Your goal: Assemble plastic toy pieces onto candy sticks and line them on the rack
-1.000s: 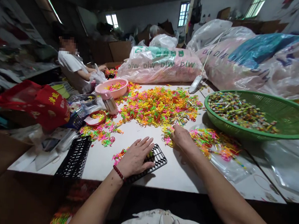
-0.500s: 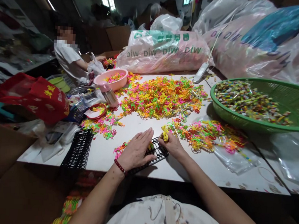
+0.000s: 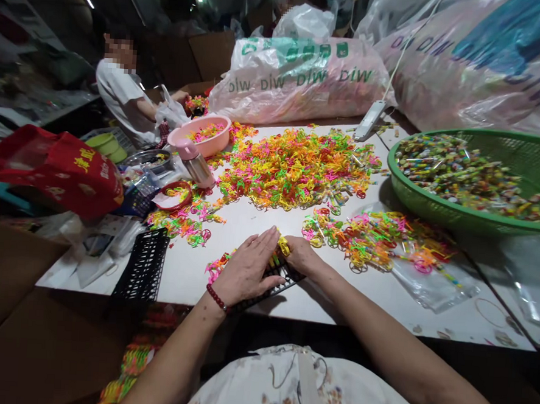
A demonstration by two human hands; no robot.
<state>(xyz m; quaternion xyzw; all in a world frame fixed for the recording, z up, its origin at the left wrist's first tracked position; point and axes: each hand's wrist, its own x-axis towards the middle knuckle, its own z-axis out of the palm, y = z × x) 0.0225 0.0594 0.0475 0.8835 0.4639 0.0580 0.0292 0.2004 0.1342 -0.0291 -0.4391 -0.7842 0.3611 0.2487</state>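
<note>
My left hand (image 3: 248, 264) lies over a black plastic grid rack (image 3: 264, 296) at the table's front edge. Its fingers are stretched and the thumb stands apart. At the rack's right end my right hand (image 3: 301, 256) is closed on a small yellow plastic piece (image 3: 284, 245), close to the left fingertips. Some yellow and green bits show between the hands; what sits in the rack beneath them is hidden. Beside the left hand lies a small heap of pink, red and orange plastic pieces (image 3: 215, 267).
A large pile of coloured plastic pieces (image 3: 294, 167) covers the table's middle. To the right stand a smaller pile (image 3: 372, 239) and a green basket (image 3: 470, 221). Black racks (image 3: 142, 261), a steel flask (image 3: 200, 172) and a red bag (image 3: 56, 170) are left; a co-worker (image 3: 121, 98) sits beyond.
My right hand has moved left and slightly down with the yellow piece, closer to my left hand. The left hand stays over the rack. The camera view has shifted a little.
</note>
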